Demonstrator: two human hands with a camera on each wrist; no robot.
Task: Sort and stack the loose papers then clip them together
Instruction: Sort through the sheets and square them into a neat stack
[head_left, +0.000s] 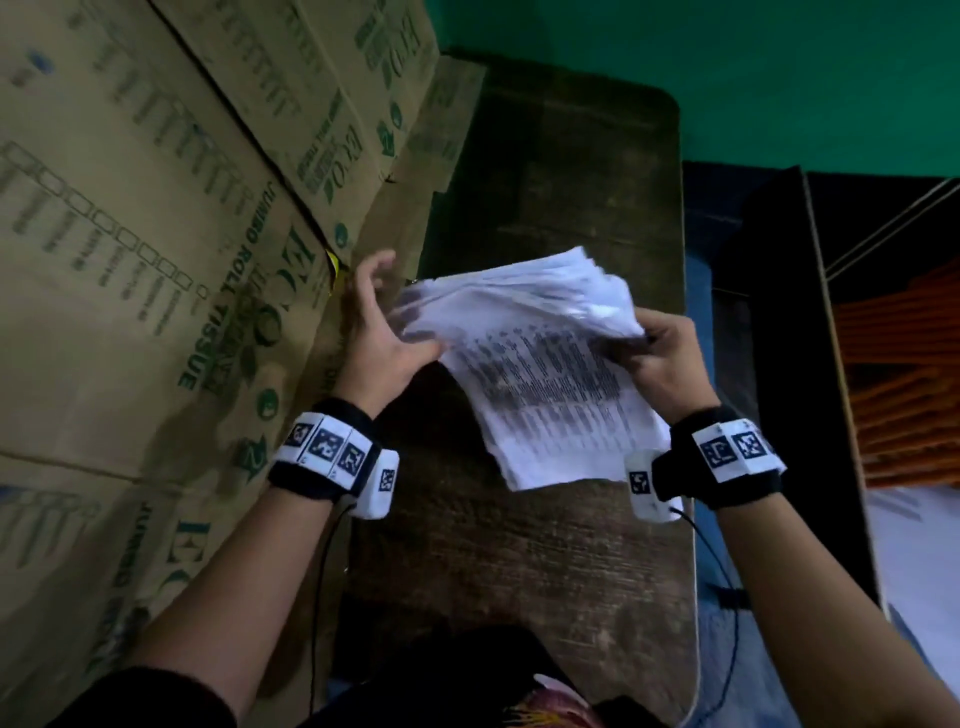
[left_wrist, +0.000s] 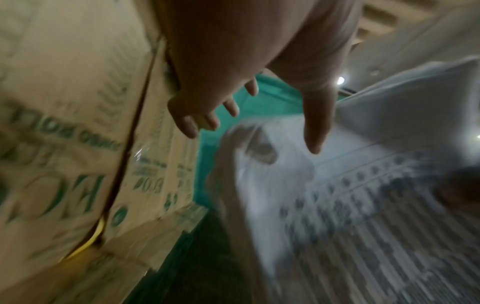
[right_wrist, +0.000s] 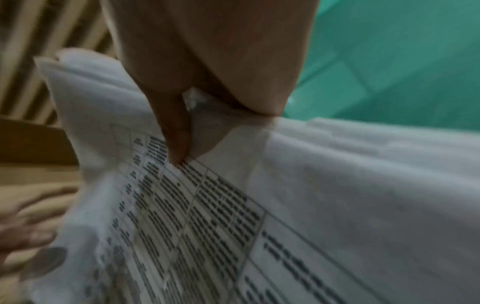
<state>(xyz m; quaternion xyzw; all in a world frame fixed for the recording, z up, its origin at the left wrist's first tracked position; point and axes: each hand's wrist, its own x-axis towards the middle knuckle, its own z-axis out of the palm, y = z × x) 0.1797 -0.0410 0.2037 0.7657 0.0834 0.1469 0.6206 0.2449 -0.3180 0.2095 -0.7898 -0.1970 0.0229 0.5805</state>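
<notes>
One right hand pinches several papers.

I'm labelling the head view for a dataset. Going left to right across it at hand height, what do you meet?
Cardboard boxes → left hand → papers → right hand → orange slatted thing.

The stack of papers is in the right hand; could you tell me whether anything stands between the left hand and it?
Nothing visible does. The left hand, fingers spread, is right at the left edge of the papers, which the right hand pinches above the table.
</notes>
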